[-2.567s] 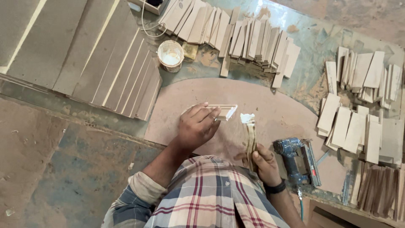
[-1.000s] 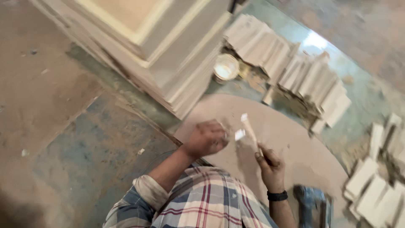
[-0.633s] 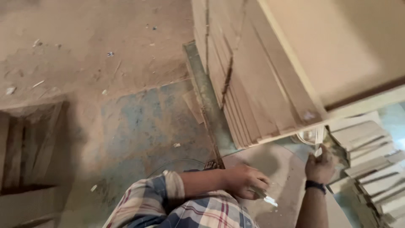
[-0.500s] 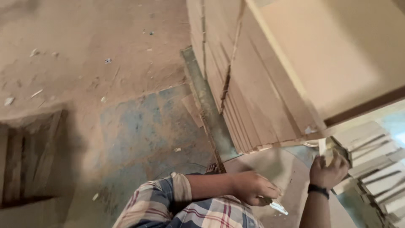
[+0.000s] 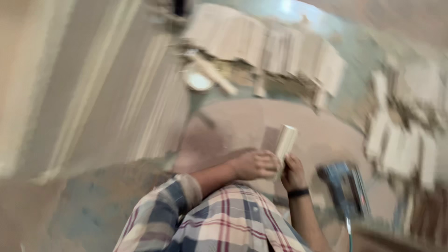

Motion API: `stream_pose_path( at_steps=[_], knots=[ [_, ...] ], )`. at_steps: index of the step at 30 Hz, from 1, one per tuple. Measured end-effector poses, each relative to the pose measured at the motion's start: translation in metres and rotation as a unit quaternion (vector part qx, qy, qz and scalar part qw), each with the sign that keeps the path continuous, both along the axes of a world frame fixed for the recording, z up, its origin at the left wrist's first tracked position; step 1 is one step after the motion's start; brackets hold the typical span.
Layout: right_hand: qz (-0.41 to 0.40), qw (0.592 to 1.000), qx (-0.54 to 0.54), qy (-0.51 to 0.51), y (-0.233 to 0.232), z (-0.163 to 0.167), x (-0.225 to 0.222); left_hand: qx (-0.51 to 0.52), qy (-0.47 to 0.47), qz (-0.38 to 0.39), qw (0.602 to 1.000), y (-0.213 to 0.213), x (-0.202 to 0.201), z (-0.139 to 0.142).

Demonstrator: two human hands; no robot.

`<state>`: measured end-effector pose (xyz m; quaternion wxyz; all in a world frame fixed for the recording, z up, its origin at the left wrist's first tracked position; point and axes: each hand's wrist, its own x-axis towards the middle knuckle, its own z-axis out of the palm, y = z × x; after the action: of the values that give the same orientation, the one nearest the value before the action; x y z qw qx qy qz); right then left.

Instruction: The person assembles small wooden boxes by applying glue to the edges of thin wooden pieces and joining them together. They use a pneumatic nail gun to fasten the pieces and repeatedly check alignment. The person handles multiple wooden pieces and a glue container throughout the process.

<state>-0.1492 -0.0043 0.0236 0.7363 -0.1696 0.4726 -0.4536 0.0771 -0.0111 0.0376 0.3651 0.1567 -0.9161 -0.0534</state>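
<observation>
The picture is heavily blurred. My right hand [image 5: 292,171], with a dark band on its wrist, grips the lower end of a short pale wooden strip [image 5: 285,140] and holds it upright above the round brownish board [image 5: 233,121]. My left hand [image 5: 255,164], on the plaid-sleeved arm, is curled right beside it and touches the strip's base. Blur hides whether the left hand holds anything.
A blue power nailer [image 5: 343,186] lies to the right of my hands on the board. A small white bowl [image 5: 198,80] sits at the back. Rows of short wooden pieces [image 5: 261,42] line the far edge and the right side [image 5: 401,144]. Large stacked boards [image 5: 116,93] rise at left.
The camera has swung back from the stacked boards and floor towards the round board. My hands have come together around the strip, where before they were apart.
</observation>
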Motion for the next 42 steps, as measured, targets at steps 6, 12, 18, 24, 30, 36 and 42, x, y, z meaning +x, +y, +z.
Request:
stream_pose_path(
  at_steps=[6,12,18,24,30,36,42],
  knots=[
    [-0.039,0.988,-0.018,0.145,0.024,0.009,-0.038,0.437,0.073,0.189,0.876,-0.003,-0.070,0.016],
    [-0.003,0.959,-0.100,0.266,0.016,-0.007,-0.056,0.552,0.037,0.276,0.786,-0.015,-0.102,-0.001],
    [-0.008,0.948,-0.055,0.313,-0.001,0.012,-0.116,0.497,0.115,0.399,0.762,-0.014,-0.080,-0.034],
    [0.067,0.943,-0.084,0.314,-0.050,0.013,-0.162,0.516,0.153,0.468,0.701,-0.009,-0.056,-0.038],
    [0.164,0.974,-0.029,0.155,-0.056,-0.013,-0.143,0.303,-0.040,0.614,0.728,-0.024,-0.033,-0.010],
    [0.329,0.859,-0.216,0.327,-0.015,-0.029,-0.180,0.328,-0.064,0.480,0.811,-0.025,-0.154,-0.026],
    [0.252,0.604,-0.486,0.580,0.037,-0.018,-0.278,0.408,-0.214,0.421,0.781,-0.046,-0.226,-0.050]
  ],
)
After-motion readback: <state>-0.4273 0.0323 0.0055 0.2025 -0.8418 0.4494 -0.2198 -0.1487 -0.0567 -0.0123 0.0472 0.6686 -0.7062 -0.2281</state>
